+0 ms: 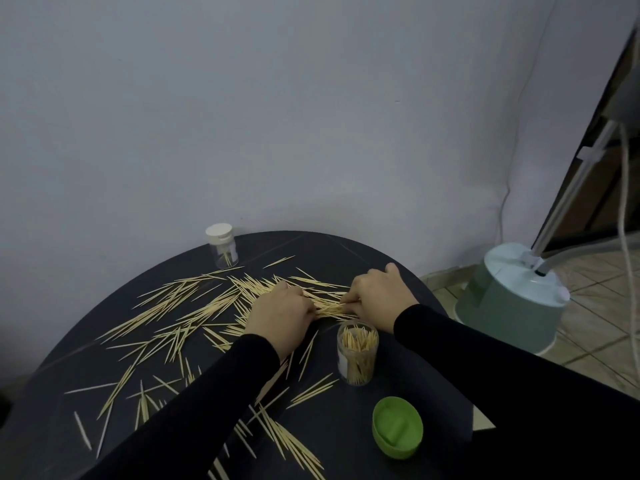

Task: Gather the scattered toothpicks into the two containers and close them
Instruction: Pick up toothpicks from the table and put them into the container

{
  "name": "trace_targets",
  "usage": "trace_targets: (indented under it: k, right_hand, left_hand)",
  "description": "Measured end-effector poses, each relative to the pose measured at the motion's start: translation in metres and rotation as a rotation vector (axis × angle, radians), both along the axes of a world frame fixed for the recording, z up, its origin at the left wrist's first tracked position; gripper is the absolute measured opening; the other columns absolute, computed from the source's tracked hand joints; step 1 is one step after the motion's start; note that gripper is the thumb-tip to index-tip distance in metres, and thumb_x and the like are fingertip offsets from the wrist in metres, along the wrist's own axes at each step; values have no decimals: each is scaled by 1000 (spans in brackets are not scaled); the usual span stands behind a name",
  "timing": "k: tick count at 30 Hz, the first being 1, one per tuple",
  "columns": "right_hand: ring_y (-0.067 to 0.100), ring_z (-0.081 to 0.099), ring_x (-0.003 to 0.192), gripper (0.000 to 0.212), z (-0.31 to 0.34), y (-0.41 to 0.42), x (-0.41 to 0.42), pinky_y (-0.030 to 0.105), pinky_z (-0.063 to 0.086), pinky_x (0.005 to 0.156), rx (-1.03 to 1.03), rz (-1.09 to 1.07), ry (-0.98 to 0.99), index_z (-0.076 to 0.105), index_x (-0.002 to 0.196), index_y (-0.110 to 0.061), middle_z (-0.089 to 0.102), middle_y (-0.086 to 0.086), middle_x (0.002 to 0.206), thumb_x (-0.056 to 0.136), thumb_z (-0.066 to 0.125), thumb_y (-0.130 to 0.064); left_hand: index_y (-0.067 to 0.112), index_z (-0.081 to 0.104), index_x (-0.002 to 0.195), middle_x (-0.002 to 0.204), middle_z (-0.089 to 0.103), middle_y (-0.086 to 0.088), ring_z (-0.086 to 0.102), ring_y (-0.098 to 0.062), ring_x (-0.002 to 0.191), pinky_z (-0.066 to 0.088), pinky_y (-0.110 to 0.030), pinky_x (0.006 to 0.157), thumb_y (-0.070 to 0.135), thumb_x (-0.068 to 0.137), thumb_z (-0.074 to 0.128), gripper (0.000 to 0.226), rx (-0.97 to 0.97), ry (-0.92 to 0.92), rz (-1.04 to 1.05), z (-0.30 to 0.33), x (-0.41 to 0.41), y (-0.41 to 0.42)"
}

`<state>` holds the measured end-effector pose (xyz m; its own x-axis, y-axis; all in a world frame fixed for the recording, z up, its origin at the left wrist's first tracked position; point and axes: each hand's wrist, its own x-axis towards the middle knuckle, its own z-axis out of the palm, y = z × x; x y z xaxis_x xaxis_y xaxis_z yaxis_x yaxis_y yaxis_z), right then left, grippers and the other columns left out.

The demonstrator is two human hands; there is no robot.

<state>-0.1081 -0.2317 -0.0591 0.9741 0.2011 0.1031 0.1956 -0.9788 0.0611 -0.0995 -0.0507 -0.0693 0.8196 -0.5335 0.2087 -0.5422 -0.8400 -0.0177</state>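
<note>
Dark round bench (346,251) by wall, toothpicks (180,306) mostly still scattered. Left hand (282,315) & right hand (379,299) pinch a bunch together. Open jar (357,353) approx full, green lid (397,427) off; white-capped jar (223,249) nearly empty. Roughly halfway.

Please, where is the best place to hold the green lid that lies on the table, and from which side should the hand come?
Likely best from above, pinching the rim. The green lid lies upside down on the table, hollow side up, so its thin raised edge is free. The near right edge seems easiest, since the jar and loose toothpicks lie behind and left of it.
</note>
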Motion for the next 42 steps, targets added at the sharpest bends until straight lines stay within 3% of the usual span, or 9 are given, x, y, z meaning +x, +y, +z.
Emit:
trace_targets:
  k: [13, 19, 24, 27, 30, 34, 36, 39, 42]
  right_hand:
    - [14, 53, 108, 22, 13, -5, -12, 42, 26, 103, 58, -70, -21, 71, 106, -32, 67, -11, 109, 93, 57, -43]
    - [12, 52, 107, 21, 17, -8, -21, 41, 31, 103, 335, -137, -36, 73, 102, -32, 65, -13, 107, 92, 59, -43]
    - [9, 55, 101, 19, 17, -13, -28, 47, 39, 102, 672, -110, 13, 72, 99, -33, 59, -22, 89, 89, 62, -46]
    - [4, 55, 91, 15, 22, -18, -37, 37, 45, 91, 811, -29, 12, 71, 95, -34, 61, -25, 82, 87, 64, -44]
    - [6, 60, 84, 11, 32, -23, -47, 32, 50, 78, 911, 71, 41, 71, 93, -32, 68, -14, 84, 86, 67, -39]
    - [20, 66, 88, 10, 34, -29, -58, 42, 55, 85, 921, 152, 120, 73, 87, -32, 73, -3, 86, 82, 70, -40]
    - [29, 65, 88, 16, 31, -29, -60, 50, 52, 85, 887, 173, 170, 74, 84, -35, 72, 1, 87, 76, 71, -49]
    - [16, 63, 91, 8, 26, -29, -59, 48, 50, 88, 823, 204, 227, 73, 81, -39, 66, -10, 91, 76, 74, -46]
    - [6, 59, 99, 19, 24, -30, -58, 42, 49, 93, 751, 203, 242, 73, 94, -39, 61, -16, 98, 76, 75, -46]
  left_hand:
    - [30, 66, 109, 107, 60, 11, 49, -8, 100, 41, -24, 84, 39, 95, 51, 22, -242, 30, 101, 8, -6, -2]
    - [31, 66, 94, 91, 64, 14, 57, 1, 82, 44, -15, 72, 29, 91, 61, 7, -772, 265, 125, 16, -17, -4]
    - [34, 66, 89, 84, 67, 11, 59, 2, 77, 45, -16, 70, 27, 89, 64, 7, -978, 286, 59, 27, -25, -4]
    - [32, 67, 91, 82, 69, 10, 62, 0, 76, 49, -17, 71, 25, 88, 66, 8, -1089, 284, 24, 33, -31, -5]
    - [30, 68, 93, 81, 70, 9, 61, -4, 73, 49, -16, 66, 24, 87, 67, 8, -1119, 296, -29, 37, -38, -6]
    - [30, 66, 99, 80, 67, 16, 55, -15, 66, 48, -28, 62, 24, 85, 70, 16, -1092, 295, -100, 31, -47, -8]
    - [31, 63, 105, 80, 65, 18, 50, -9, 62, 44, -25, 60, 24, 84, 71, 23, -1072, 282, -127, 24, -50, -10]
    - [33, 61, 103, 77, 66, 15, 51, -2, 61, 40, -14, 59, 23, 83, 71, 24, -1004, 255, -155, 16, -55, -11]
    - [35, 62, 98, 80, 65, 17, 52, 8, 72, 36, -6, 63, 23, 84, 71, 21, -869, 192, -195, 11, -59, -10]
